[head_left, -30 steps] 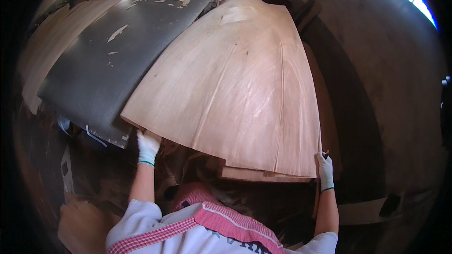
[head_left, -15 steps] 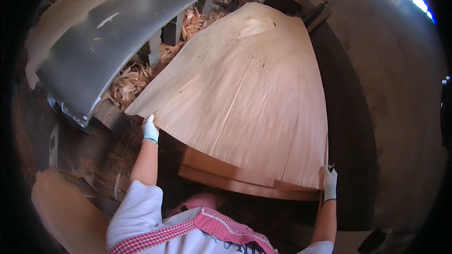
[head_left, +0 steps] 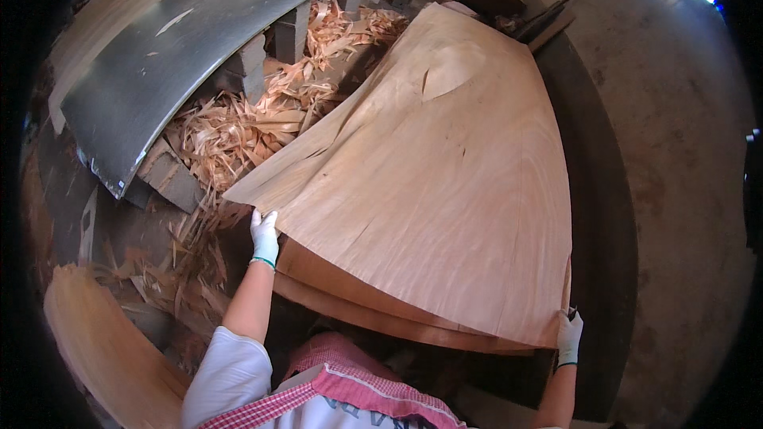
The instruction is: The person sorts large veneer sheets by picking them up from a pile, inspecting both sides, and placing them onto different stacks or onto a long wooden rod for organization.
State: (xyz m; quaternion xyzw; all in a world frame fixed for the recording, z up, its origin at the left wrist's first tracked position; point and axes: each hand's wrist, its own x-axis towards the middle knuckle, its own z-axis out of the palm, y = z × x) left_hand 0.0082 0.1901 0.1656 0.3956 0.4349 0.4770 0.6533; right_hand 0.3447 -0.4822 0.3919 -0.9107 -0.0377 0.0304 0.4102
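One dark panel point(head_left: 191, 56), upper left; open gap off its right edge, wood shavings point(head_left: 226, 139) in it; left gloved hand point(head_left: 265, 238), lower left-centre, gripping near edge of one large wood sheet point(head_left: 453, 167), mid-frame; right gloved hand point(head_left: 569, 337), lower right, gripping its near-right corner.

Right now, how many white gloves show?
2: one on the left hand, at the near-left edge of the wood sheet; one on the right hand, at its near-right corner.

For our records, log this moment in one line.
left hand: holds wood sheet, near edge; right hand: holds its near-right corner; wood scraps: beside grey panel
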